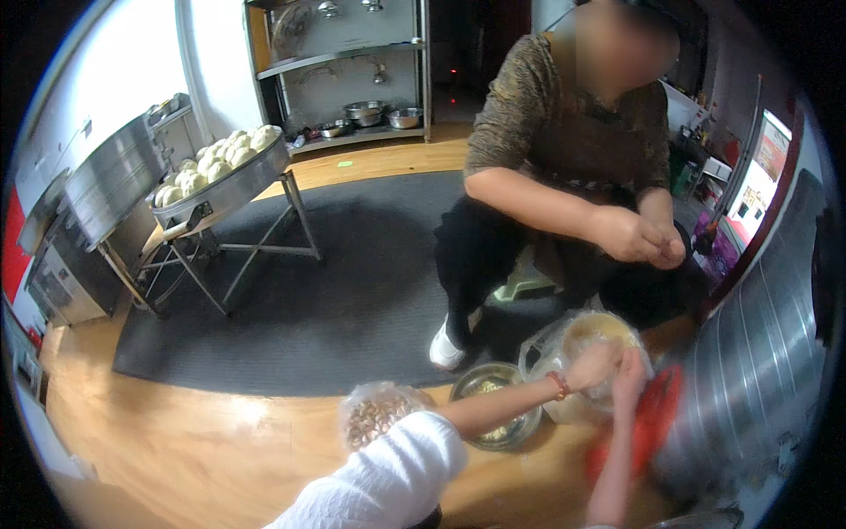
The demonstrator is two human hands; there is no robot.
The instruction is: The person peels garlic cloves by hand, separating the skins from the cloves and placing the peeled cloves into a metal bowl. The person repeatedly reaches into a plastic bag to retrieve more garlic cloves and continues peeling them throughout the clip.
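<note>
My left hand (593,366), with a red bracelet at its wrist, reaches over a bin lined with a clear plastic bag (542,347). Beside it is my right hand (629,375), and the fingertips of both meet above the bin. Anything pinched between them is too small and blurred to make out. Under my left forearm stands a steel bowl (464,382) of pale pieces that look like peeled garlic cloves (492,433), partly hidden by the arm. A clear bag of unpeeled garlic cloves (377,420) lies on the floor left of the bowl.
A person (562,132) sits opposite on a low stool (525,284), hands together. Red plastic (644,423) and a large silvery cylinder (740,370) are at right. A steamer tray of buns (221,198) rests on a metal stand (264,254), left of the dark mat (370,278).
</note>
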